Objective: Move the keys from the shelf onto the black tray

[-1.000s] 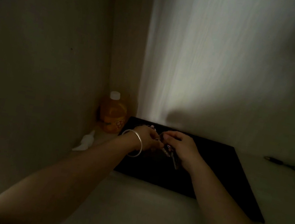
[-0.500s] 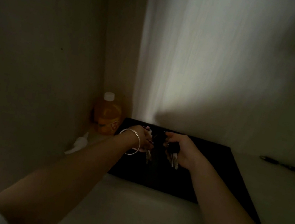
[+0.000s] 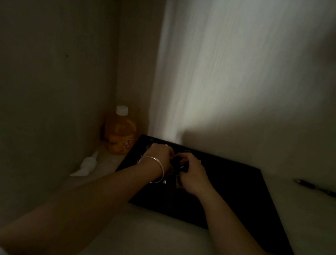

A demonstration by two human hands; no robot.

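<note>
Dim alcove, pale shelf surface (image 3: 152, 248). Left hand (image 3: 158, 156), silver bangle (image 3: 155, 170) on wrist, and right hand (image 3: 192, 175) close together over black tray (image 3: 239, 198), both curled around keys (image 3: 177, 165); exact grip lost in gloom. Orange juice bottle (image 3: 119, 132) in corner left of tray, white crumpled tissue (image 3: 86, 165) nearer, pen (image 3: 321, 190) far right.

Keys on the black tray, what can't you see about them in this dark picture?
Head view only:
- Small metal keys: mostly covered by the left hand and right hand; count unclear.
- Whether they rest on the flat black tray: hidden by hands, dark.
- Orange juice bottle label: too dim.
</note>
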